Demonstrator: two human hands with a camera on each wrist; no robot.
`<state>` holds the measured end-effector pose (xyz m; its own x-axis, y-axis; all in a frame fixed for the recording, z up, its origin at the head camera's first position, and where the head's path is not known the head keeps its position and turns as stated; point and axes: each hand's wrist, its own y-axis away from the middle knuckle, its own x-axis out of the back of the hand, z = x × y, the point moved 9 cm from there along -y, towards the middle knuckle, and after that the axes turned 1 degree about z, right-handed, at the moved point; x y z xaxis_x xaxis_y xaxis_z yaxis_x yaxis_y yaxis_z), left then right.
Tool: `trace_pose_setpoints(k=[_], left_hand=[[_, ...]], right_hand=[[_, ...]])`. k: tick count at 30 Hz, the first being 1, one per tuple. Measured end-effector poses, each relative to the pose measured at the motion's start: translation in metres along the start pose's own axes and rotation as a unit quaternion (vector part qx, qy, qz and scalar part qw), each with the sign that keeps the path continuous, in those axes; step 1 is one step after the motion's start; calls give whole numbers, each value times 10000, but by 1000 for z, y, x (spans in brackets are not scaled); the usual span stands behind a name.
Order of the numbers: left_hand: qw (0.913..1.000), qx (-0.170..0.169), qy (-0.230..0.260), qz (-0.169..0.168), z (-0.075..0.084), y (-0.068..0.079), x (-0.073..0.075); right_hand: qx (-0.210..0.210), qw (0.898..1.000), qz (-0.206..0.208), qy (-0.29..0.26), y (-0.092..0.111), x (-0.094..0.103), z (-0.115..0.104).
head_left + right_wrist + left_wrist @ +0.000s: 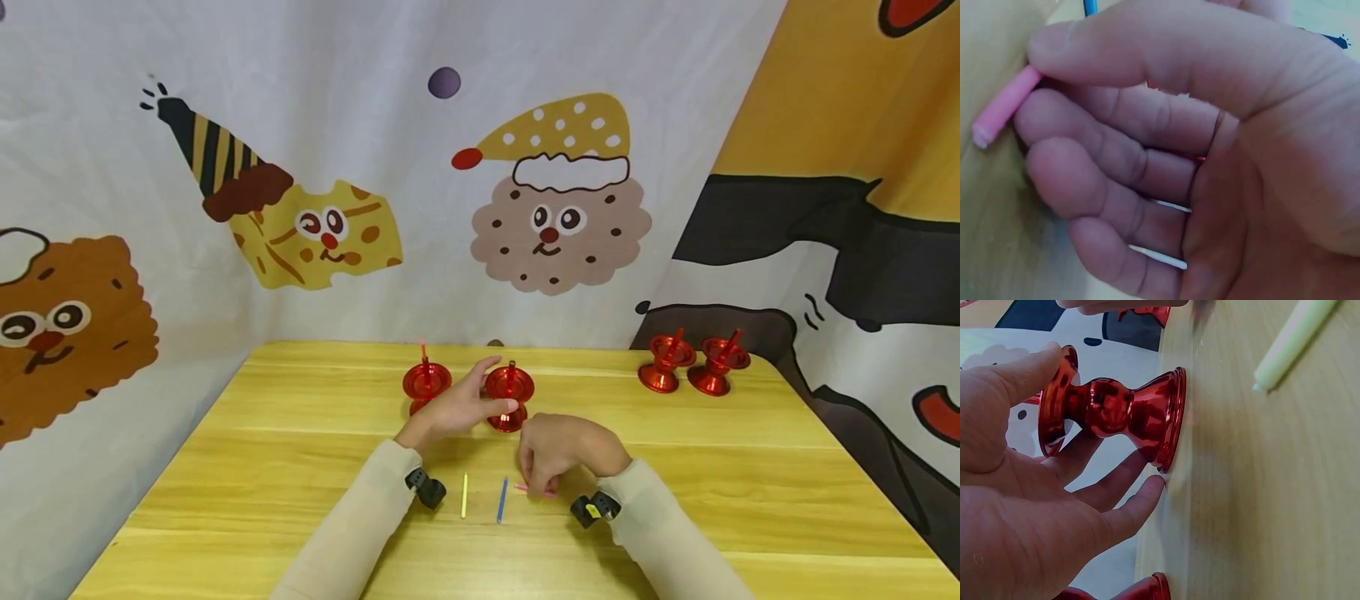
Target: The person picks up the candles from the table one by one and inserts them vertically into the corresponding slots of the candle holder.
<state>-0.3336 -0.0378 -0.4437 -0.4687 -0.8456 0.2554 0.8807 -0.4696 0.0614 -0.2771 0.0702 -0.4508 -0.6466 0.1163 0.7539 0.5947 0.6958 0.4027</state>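
My left hand (461,406) holds a shiny red candle holder (507,419) that stands upright on the table. In the left wrist view, the thumb lies at the upper dish of the candle holder (1109,407) and the fingers curve round its far side. Close to the tabletop, my right hand (558,450) pinches a thin pink candle (1007,109) between thumb and index finger. The pink candle lies almost level, one end sticking out past the fingertips. A blue candle (502,500) and a yellow candle (464,496) lie on the table left of the right hand.
Left of the held one stands another red candle holder (427,382) with an upright red stem. Two more red candle holders (666,363) (718,364) stand at the table's back right. Behind the wooden table (337,450) hangs a cartoon-printed cloth (337,108).
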Motion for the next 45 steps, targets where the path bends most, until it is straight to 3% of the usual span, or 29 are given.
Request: trace_pose_setpoints(k=[3,6,9,12,14,19,22,27,31,45], left_hand=[[10000,24,-14,17,-2,1,1],[10000,20,-37,7,-2,1,0],[10000,-24,-73,-26,-1,0,0],[9999,-8,-112,-46,-1,-1,-1],[9999,34,-102,-65,-2,-1,-1],[9998,133,-111,-36,-5,-1,1],[9998,151,-133,-5,-6,-1,2],[9997,156,-192,25,-6,0,4],[9996,165,-215,18,-7,1,4],[9998,72,-199,-33,-3,-1,2]], right_hand=[[211,9997,63,-37,-2,3,3],[735,9960,259,-427,-1,14,5],[1536,9793,597,-1174,6,32,5],[2153,9448,1260,-2123,17,58,5],[2333,9141,2040,-2616,25,76,9],[1998,8378,3997,-3137,40,106,23],[1799,8093,4628,-3139,43,110,25],[1724,7775,5276,-2958,43,111,23],[1700,7692,5550,-2674,40,109,19],[1815,7832,5701,-1692,33,111,6]])
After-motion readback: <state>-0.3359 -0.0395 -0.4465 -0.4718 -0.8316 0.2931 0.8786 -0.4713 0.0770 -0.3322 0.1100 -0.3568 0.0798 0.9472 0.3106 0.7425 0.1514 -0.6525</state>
